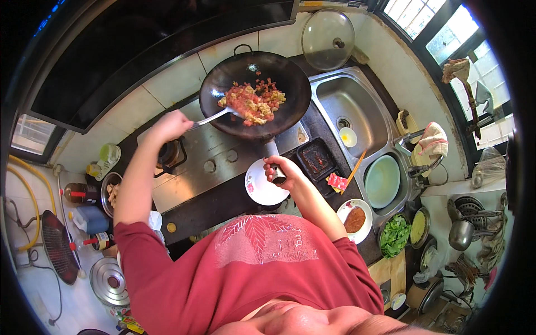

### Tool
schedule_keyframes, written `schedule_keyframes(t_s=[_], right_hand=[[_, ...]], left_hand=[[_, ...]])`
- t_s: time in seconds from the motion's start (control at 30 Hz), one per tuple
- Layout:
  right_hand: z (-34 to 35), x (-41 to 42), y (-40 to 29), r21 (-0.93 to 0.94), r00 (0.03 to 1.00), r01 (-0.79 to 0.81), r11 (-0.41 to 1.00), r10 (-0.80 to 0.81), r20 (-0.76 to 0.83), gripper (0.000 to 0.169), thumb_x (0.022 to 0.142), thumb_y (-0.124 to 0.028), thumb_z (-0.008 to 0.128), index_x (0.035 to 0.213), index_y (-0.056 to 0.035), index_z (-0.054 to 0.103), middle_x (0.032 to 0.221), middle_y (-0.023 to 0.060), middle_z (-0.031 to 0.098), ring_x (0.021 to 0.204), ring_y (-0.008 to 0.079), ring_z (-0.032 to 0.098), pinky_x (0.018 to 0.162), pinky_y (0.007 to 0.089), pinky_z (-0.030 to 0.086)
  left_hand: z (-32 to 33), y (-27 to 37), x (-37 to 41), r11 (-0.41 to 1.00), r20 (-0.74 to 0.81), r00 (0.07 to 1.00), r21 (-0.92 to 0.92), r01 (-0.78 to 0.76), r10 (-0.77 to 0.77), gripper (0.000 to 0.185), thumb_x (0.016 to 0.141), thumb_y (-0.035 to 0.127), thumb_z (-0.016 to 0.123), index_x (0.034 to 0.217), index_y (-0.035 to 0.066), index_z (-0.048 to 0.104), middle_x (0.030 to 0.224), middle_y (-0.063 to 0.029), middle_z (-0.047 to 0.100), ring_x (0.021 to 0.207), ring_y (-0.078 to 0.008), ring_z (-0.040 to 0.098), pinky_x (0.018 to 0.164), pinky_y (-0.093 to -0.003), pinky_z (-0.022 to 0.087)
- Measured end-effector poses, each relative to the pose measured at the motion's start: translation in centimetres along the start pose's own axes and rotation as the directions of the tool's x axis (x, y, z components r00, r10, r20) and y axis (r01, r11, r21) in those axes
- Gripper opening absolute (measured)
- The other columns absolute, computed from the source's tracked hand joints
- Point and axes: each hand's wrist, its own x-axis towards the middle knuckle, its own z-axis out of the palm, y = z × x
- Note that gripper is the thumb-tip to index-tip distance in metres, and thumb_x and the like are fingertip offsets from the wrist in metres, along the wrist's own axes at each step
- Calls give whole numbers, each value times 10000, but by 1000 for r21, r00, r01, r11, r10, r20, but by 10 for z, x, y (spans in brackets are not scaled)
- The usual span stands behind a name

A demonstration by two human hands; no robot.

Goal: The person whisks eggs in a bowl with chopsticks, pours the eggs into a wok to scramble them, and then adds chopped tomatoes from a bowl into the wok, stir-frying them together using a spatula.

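My left hand grips the handle of a metal spatula, its blurred blade in the food. My right hand is closed around the handle of a dark wok. Inside the wok lies a mix of diced pinkish-red pieces and yellow scrambled egg-like lumps. Below the wok handle sits a white plate with a floral rim, partly covered by my right hand. Whether the wok rests on the burner cannot be made out. Left of it stretches the steel gas stove.
A double sink is at right, holding a small bowl and a pale green basin. Near my right forearm are a black tray, a plate of brown food and chopped greens. Bottles crowd the left; a range hood overhangs.
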Motion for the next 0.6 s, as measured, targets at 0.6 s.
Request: schedule_keyframes(t_s=[0.6], right_hand=[[-1, 2, 0, 30, 1000, -13, 999, 12, 21, 97, 735, -64, 509, 735, -38, 416, 589, 29, 454, 467, 97, 446, 408, 226, 408]], left_hand=[[105, 0, 20, 954, -436, 898, -285, -87, -48, 317, 818, 302, 486, 983, 40, 554, 577, -25, 502, 483, -129, 477, 434, -270, 395]])
